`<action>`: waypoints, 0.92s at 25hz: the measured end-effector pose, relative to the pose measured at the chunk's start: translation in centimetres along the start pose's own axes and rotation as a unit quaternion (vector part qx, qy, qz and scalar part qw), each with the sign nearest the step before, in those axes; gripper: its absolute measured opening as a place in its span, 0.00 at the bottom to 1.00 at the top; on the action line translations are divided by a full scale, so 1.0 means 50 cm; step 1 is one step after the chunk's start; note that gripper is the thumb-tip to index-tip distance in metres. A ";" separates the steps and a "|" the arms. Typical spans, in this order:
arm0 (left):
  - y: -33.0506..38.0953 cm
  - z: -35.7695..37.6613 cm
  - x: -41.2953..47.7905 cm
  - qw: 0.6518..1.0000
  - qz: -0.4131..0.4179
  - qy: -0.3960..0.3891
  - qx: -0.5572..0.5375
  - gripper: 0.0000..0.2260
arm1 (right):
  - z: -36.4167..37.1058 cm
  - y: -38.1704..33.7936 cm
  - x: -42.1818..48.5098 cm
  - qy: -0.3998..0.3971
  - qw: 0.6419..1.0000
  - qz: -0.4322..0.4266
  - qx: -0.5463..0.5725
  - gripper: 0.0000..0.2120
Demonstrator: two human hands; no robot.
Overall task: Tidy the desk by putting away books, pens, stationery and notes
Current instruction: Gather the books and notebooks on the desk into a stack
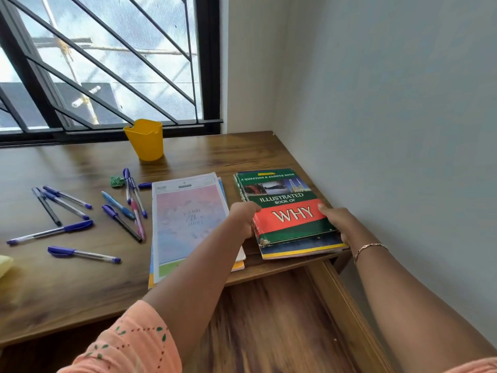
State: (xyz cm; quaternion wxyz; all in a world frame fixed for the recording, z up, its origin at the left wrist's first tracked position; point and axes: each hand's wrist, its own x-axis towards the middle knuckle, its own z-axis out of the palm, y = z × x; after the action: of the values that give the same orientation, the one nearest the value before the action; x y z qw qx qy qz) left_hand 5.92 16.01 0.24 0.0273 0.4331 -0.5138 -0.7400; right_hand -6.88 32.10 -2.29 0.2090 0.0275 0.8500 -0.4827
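Observation:
A green and red book titled "Illustrated Book of Why" (285,200) tops a small stack of books at the desk's right front corner. My left hand (243,218) grips the stack's left edge and my right hand (336,219) grips its right edge. Left of it lies a pastel notebook (185,216) on top of other thin books. Several blue and purple pens (67,232) lie scattered across the desk (80,292) further left. A crumpled green paper (117,181) sits near the pens.
A yellow pen holder (145,140) stands at the back by the barred window (107,63). An open wooden drawer (282,319) extends below the desk front under my arms. The wall (390,130) is close on the right. A yellow object (4,265) shows at the left edge.

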 end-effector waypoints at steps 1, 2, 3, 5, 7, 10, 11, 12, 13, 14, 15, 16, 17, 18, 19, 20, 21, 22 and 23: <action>-0.002 0.003 0.003 1.000 -0.001 0.001 0.011 0.11 | -0.003 0.000 -0.001 0.002 1.000 -0.001 0.005 0.25; -0.003 0.007 0.002 1.000 -0.001 -0.004 0.006 0.10 | -0.007 0.000 -0.002 0.003 1.000 -0.003 0.012 0.25; -0.005 0.010 0.001 1.000 0.000 -0.006 -0.007 0.10 | -0.012 0.000 -0.007 0.000 1.000 -0.005 0.024 0.24; -0.009 0.013 -0.004 0.999 0.019 -0.015 -0.032 0.12 | -0.025 0.002 -0.023 -0.010 0.998 0.001 0.069 0.22; -0.016 0.009 -0.027 0.998 0.035 -0.027 -0.046 0.11 | -0.043 0.007 -0.055 -0.042 0.992 0.023 0.116 0.17; -0.038 -0.004 -0.097 0.995 0.049 -0.047 -0.073 0.07 | -0.085 0.023 -0.116 -0.116 0.980 0.058 0.153 0.19; -0.049 -0.009 -0.131 0.994 0.052 -0.056 -0.077 0.08 | -0.102 0.030 -0.139 -0.139 0.976 0.062 0.156 0.21; -0.063 -0.014 -0.169 0.993 0.053 -0.067 -0.082 0.08 | -0.119 0.035 -0.169 -0.161 0.973 0.058 0.156 0.22; -0.079 -0.020 -0.207 0.992 0.055 -0.079 -0.084 0.09 | -0.139 0.038 -0.202 -0.177 0.971 0.048 0.153 0.22; -0.098 -0.028 -0.245 0.990 0.056 -0.091 -0.088 0.08 | -0.159 0.044 -0.238 -0.192 0.969 0.037 0.148 0.22; -0.118 -0.036 -0.282 0.989 0.055 -0.105 -0.094 0.08 | -0.179 0.051 -0.276 -0.208 0.967 0.029 0.142 0.25; -0.139 -0.047 -0.314 0.986 0.057 -0.124 -0.099 0.10 | -0.198 0.058 -0.315 -0.225 0.965 0.026 0.132 0.29; -0.160 -0.059 -0.347 0.982 0.058 -0.147 -0.101 0.13 | -0.214 0.067 -0.355 -0.244 0.962 0.028 0.121 0.35; -0.180 -0.073 -0.377 0.979 0.058 -0.167 -0.103 0.15 | -0.228 0.079 -0.390 -0.263 0.957 0.037 0.114 0.39; -0.198 -0.085 -0.403 0.977 0.056 -0.185 -0.095 0.14 | -0.241 0.096 -0.420 -0.281 0.952 0.052 0.111 0.40; -0.214 -0.096 -0.428 0.976 0.049 -0.195 -0.087 0.11 | -0.250 0.115 -0.442 -0.294 0.947 0.068 0.109 0.40; -0.230 -0.107 -0.445 0.976 0.034 -0.202 -0.080 0.09 | -0.254 0.135 -0.459 -0.304 0.943 0.085 0.108 0.40; -0.246 -0.116 -0.459 0.977 0.013 -0.201 -0.077 0.10 | -0.254 0.154 -0.472 -0.312 0.939 0.100 0.106 0.40; -0.263 -0.125 -0.466 0.977 -0.009 -0.199 -0.079 0.10 | -0.251 0.174 -0.480 -0.319 0.935 0.113 0.104 0.40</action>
State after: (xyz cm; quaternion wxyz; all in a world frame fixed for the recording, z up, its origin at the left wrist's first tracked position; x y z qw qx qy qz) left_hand 29.94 28.90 3.58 -0.0478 0.2785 -0.4446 -0.8500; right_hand 13.03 50.90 5.45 0.5181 -0.0106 0.6751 -0.5250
